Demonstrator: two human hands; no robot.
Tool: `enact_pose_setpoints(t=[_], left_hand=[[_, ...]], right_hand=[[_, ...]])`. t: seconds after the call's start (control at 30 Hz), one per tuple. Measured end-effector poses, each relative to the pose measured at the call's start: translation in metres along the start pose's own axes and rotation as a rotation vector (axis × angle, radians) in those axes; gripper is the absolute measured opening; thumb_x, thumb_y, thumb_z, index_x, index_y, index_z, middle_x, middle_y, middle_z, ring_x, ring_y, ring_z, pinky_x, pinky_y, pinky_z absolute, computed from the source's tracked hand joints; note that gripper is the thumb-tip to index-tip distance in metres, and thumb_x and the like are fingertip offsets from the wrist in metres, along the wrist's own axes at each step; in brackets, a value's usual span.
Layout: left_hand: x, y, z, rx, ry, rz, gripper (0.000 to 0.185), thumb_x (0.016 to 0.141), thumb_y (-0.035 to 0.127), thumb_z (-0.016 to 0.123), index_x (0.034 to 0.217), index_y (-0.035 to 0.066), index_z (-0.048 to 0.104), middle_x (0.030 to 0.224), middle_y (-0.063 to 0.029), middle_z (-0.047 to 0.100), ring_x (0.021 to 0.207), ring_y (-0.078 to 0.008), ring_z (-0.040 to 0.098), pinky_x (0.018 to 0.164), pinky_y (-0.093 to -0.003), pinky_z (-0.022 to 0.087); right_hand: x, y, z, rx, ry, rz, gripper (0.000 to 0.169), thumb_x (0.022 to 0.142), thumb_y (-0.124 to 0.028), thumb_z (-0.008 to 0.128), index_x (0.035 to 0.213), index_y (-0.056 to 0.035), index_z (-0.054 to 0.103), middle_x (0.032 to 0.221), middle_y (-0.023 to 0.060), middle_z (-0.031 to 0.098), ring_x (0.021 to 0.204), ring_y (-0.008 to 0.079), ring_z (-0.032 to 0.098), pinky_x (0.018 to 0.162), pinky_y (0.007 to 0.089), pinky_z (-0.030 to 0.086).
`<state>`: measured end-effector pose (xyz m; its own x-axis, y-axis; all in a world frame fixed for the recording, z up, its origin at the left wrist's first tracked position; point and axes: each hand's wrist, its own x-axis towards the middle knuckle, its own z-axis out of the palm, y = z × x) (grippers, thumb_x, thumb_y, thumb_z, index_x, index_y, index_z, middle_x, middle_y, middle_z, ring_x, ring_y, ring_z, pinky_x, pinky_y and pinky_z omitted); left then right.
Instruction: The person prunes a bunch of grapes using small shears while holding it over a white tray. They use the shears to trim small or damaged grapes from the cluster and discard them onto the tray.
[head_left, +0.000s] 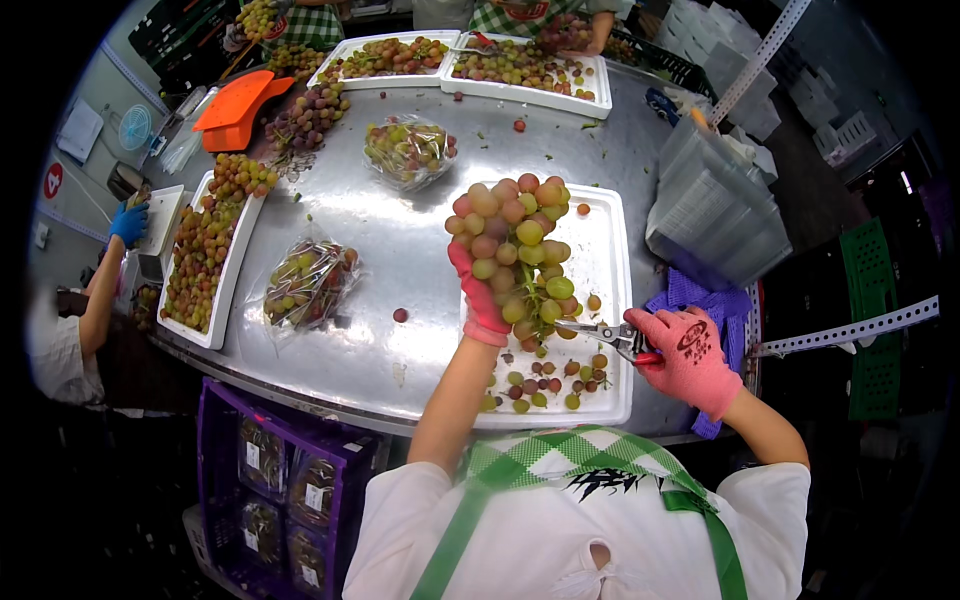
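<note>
My left hand (480, 296), in a pink glove, holds up a large bunch of pink and green grapes (517, 240) above a white foam tray (621, 247). Around the handles of a pair of trimming snips (619, 337) my right hand (690, 360), also pink-gloved, is closed. The snips' tips point left and touch or nearly touch the bunch's lower right side. Loose grapes (536, 386) and small sprigs lie in the tray below. My left fingers are mostly hidden behind the bunch.
Bagged grapes (410, 150) and another bag (307, 285) rest on the metal table (360, 225). Grape-filled trays (225, 300) stand left and at the far edge. Plastic bags (712, 195) stand right, beside purple netting (705, 300). Co-workers are opposite; a blue-gloved hand (129, 223) is far left.
</note>
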<state>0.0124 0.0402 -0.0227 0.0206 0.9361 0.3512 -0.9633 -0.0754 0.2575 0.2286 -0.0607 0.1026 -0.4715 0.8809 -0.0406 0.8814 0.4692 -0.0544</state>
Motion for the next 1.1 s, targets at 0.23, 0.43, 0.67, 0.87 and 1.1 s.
enact_pose_setpoints(t=[0.23, 0.43, 0.67, 0.87, 1.1], left_hand=[[-0.006, -0.006, 0.005, 0.125, 0.320, 0.008, 0.053, 0.094, 0.055, 0.035, 0.124, 0.012, 0.045, 0.118, -0.0012, 0.049, 0.106, -0.0148, 0.048, 0.091, -0.0320, 0.042], [-0.016, -0.008, -0.004, 0.182, 0.311, 0.180, 0.049, 0.096, 0.049, 0.036, 0.125, 0.011, 0.044, 0.122, -0.0028, 0.049, 0.112, -0.0158, 0.048, 0.096, -0.0327, 0.041], [-0.018, -0.007, 0.001, 0.269, 0.340, 0.246, 0.047, 0.097, 0.047, 0.037, 0.126, 0.011, 0.043, 0.124, -0.0032, 0.048, 0.115, -0.0155, 0.047, 0.099, -0.0324, 0.040], [-0.019, -0.006, 0.015, 0.355, 0.404, 0.215, 0.052, 0.096, 0.051, 0.035, 0.128, 0.011, 0.042, 0.125, -0.0030, 0.047, 0.115, -0.0158, 0.046, 0.099, -0.0330, 0.038], [-0.020, -0.001, 0.028, 0.462, 0.446, 0.182, 0.057, 0.095, 0.055, 0.032, 0.130, 0.011, 0.040, 0.126, -0.0028, 0.045, 0.116, -0.0161, 0.045, 0.100, -0.0337, 0.037]], right_hand=[[-0.004, -0.015, 0.025, 0.613, -0.213, 0.132, 0.038, 0.077, -0.022, 0.067, 0.112, -0.0103, 0.056, 0.077, 0.0076, 0.062, 0.063, 0.0229, 0.061, 0.057, 0.0322, 0.048], [-0.013, -0.027, 0.045, 1.242, -0.429, 0.454, 0.038, 0.085, -0.029, 0.065, 0.114, -0.0071, 0.055, 0.066, -0.0051, 0.050, 0.050, 0.0034, 0.040, 0.045, 0.0228, 0.034], [0.009, -0.039, 0.031, 1.250, -0.440, 0.459, 0.030, 0.087, -0.030, 0.064, 0.102, -0.0056, 0.056, 0.068, -0.0044, 0.049, 0.060, 0.0039, 0.044, 0.054, 0.0219, 0.038], [0.012, -0.036, 0.024, 1.531, -0.594, 0.578, 0.028, 0.089, -0.023, 0.061, 0.107, -0.0024, 0.055, 0.075, -0.0017, 0.054, 0.065, 0.0061, 0.049, 0.058, 0.0220, 0.043], [0.027, -0.028, -0.001, 1.471, -0.753, 0.555, 0.022, 0.094, -0.026, 0.056, 0.096, -0.0045, 0.057, 0.073, -0.0002, 0.055, 0.063, 0.0073, 0.052, 0.058, 0.0225, 0.045]])
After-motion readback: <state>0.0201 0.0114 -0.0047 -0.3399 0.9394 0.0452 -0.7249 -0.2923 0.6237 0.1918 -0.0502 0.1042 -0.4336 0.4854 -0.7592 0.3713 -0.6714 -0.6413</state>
